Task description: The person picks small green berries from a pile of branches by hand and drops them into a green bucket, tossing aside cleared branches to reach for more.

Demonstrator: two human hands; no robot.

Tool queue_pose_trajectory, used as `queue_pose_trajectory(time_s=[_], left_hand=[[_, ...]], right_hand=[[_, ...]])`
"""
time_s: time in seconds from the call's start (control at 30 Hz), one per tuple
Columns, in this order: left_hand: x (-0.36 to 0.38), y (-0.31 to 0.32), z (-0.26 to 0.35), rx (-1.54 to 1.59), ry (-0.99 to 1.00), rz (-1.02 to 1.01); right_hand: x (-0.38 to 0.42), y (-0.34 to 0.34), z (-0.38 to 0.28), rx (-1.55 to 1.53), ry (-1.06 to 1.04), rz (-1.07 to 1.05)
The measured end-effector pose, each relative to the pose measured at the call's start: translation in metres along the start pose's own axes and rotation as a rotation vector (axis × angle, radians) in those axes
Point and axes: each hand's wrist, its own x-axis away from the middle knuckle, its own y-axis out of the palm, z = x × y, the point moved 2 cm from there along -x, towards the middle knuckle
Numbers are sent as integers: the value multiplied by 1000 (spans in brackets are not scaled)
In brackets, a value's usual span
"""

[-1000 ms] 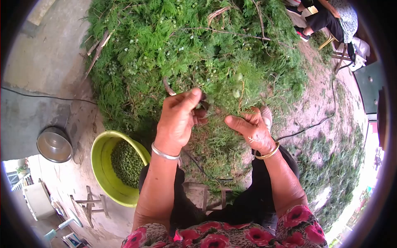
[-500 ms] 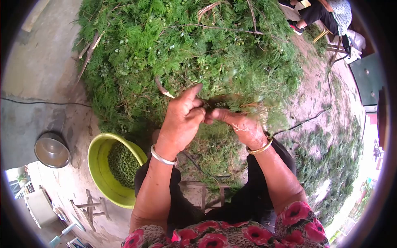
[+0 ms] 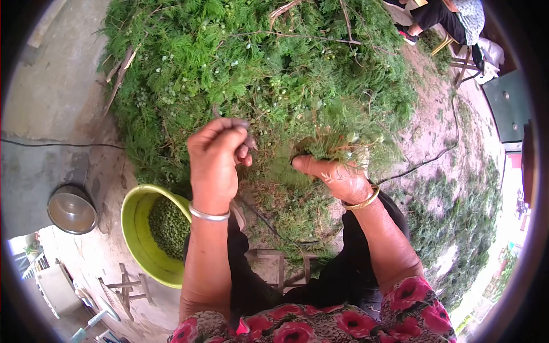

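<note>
In my right hand (image 3: 338, 176) is an evergreen sprig (image 3: 349, 144), gripped between thumb and fingers, its feathery end blurred. My left hand (image 3: 216, 163) is apart from it to the left, fingers curled with the tips together; whatever is in them, if anything, is hidden. Both hands are over the near edge of a big heap of green conifer branches (image 3: 257, 74), dotted with small pale green cones. Left of my left forearm stands a yellow-green bucket (image 3: 134, 228), partly filled with small green cones (image 3: 168, 228).
A metal bowl (image 3: 72, 209) and a small wooden stool (image 3: 123, 286) are at left. Black cable (image 3: 423, 166) crosses the ground at right, near scattered green clippings (image 3: 452, 223). Another person (image 3: 443, 20) sits at the top right, by a green panel (image 3: 506, 108).
My left hand has drawn away from my right hand, to the left. My right hand stays nearly in place with the sprig.
</note>
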Motion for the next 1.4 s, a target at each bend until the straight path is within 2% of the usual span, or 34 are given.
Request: queue_pose_trajectory(time_s=[0.03,0.07,0.1,0.17,0.2,0.23,0.33,0.37,0.43,0.47,0.53,0.57,0.63,0.67,0.7,0.77,0.8,0.87,0.9,0.97,1.0,1.1,1.23,1.3,1.37,1.4], left_hand=[[1,1,8,251,-94,25],[3,4,14,373,-183,4],[4,3,12,373,-181,11],[5,7,7,317,-152,-108],[7,12,7,247,-112,-122],[6,13,4,140,-48,-158],[8,22,5,-492,338,-152],[7,23,4,-492,338,-152],[8,28,2,-580,407,-192],[10,29,1,-531,382,-198],[9,26,1,-461,307,-157],[8,23,1,-391,234,-120],[7,20,-2,-320,162,-82],[6,18,-6,-189,93,-21],[5,16,-9,-58,24,40],[1,8,-7,66,-43,224],[-5,-1,-3,176,-46,186],[-17,-24,-2,440,-75,30],[-16,-21,1,442,-72,25],[-9,-12,3,520,-152,-123],[-6,-14,-2,544,-185,-169],[0,-10,-9,524,-280,-222],[6,3,0,452,-305,-242],[10,9,1,401,-284,-194],[13,11,0,140,-226,-176],[16,12,-2,160,-236,-203]], right_hand=[[-1,2,1,38,-115,-79],[-1,5,4,-346,68,-144],[-1,6,0,-347,69,-151],[2,5,-13,203,-87,-42],[5,6,-31,312,16,-85],[5,8,-32,312,14,-90],[5,11,-36,397,27,-172],[4,12,-32,397,27,-173],[3,16,-17,424,-120,-131],[5,16,-12,423,-120,-133],[9,16,-14,796,-541,-13],[8,17,-16,796,-540,-13],[3,20,-25,-163,-110,-195],[3,20,-24,-308,141,-327],[3,16,-27,-308,139,-327],[5,10,-31,63,204,-407],[7,11,-29,62,202,-406],[11,13,-24,-193,33,-234],[10,13,-18,-190,28,-231],[9,10,-9,-40,-91,-190],[10,10,-8,-84,-3,-158],[10,8,-20,-96,37,-216],[9,11,-23,-176,57,-236],[8,12,-21,-93,-45,-228],[10,13,-25,-141,1,-242],[10,13,-26,-190,47,-254]])
